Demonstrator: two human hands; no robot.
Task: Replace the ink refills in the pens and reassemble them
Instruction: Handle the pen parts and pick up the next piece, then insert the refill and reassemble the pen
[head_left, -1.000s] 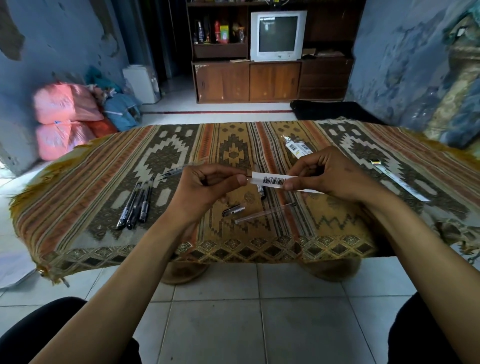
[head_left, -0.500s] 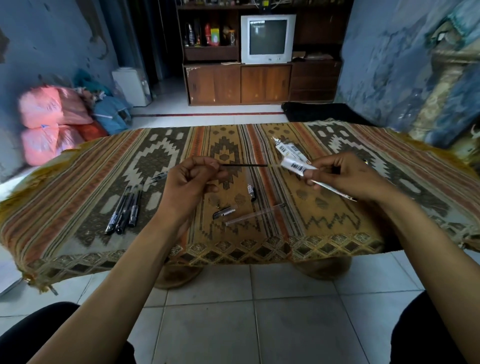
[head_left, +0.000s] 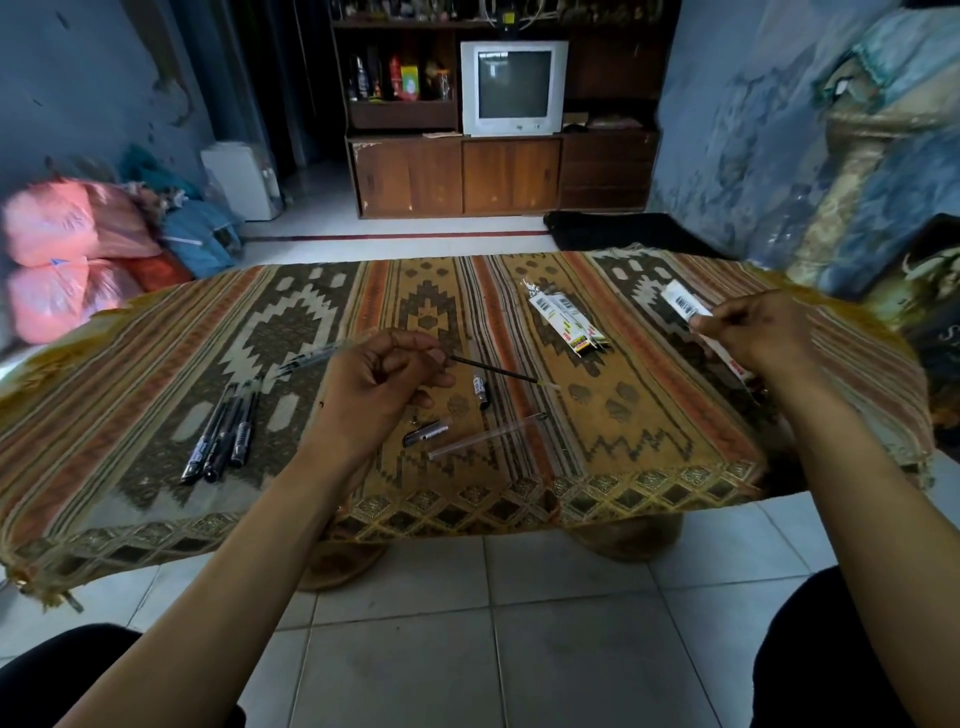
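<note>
Left hand: pinches new refill, tip pointing toward the table's right edge, held above the cloth.
Right hand: grips empty wrapper near the far right corner.
Hands: well apart.
Clear barrel: lies near the front edge, middle; small dark parts just beside it.
Finished pens: grouped toward the left edge.
Next, judged: drop the wrapper, lift the barrel, feed the refill in straight, tip first; avoid bending.

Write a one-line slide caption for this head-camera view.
Left hand pinches a fresh ink refill while right hand carries off its empty wrapper above the cloth-covered table.
</note>
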